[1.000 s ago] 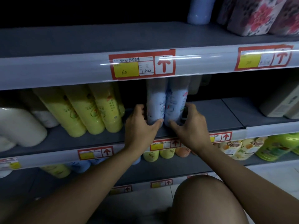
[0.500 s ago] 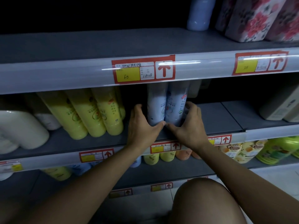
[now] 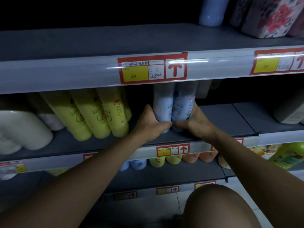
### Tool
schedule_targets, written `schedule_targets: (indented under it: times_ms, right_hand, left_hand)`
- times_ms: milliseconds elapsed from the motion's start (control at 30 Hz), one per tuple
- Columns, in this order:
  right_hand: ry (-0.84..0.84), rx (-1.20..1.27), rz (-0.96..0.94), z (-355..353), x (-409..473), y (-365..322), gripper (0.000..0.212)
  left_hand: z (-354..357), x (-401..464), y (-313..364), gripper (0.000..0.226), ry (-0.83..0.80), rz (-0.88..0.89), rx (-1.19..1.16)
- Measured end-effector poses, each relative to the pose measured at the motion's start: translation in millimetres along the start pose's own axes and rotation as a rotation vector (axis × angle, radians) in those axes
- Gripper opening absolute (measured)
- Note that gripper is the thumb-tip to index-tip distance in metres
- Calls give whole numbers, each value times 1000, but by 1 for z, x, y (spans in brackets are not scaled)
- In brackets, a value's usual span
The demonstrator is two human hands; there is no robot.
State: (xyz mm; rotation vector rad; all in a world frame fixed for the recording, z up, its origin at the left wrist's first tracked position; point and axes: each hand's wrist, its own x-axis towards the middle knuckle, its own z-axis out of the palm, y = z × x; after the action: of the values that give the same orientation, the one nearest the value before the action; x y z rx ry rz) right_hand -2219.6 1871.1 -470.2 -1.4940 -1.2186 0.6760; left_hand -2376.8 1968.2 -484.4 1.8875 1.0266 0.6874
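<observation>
Both arms reach forward and up to the middle shelf (image 3: 222, 119). The left hand (image 3: 150, 125) curls round the left pale blue bottle (image 3: 162, 106), the right hand (image 3: 196, 123) round the right pale blue bottle (image 3: 183, 104) — thumbs lie across the bottles' bases, tips nearly meeting. The two bottles stand touching, side by side, near the shelf's front edge. Yellow bottles (image 3: 93, 116) stand to their left — all opaque, contents unseen.

yellow bottles (image 3: 98, 112) crowd left, bare middle shelf (image 3: 227, 119) right, rail (image 3: 65, 74) overhead
</observation>
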Motion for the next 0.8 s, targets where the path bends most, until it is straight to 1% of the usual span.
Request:
schedule_targets:
  times_ms: [100,233,400,500,567,667,700,800]
  right_hand:
    - [-6,6,10,4,3,0,56]
    - [-14,-9,16,9,6,-1,56]
    - [-32,-41,7,14,9,-1,46]
    - [-37,-57,29,13,11,0,45]
    - [-40,-98,61,12,10,3,54]
    - [-10,-267,159,8,3,2,83]
    - [3,-331,174,6,-1,-1,85]
    - [29,-446,145,-1,-16,-9,76]
  left_hand:
    - [-2,-2,0,61,37,9,-5]
    - [-8,-3,0,60,41,-1,13]
    - [-16,-4,-1,63,49,-21,37]
    - [-20,-6,0,65,40,-19,69]
    - [-22,-9,2,68,43,-4,99]
    - [-26,-17,4,71,65,30,143]
    - [-27,-20,3,70,75,45,152]
    - [-32,-31,3,67,108,104,171]
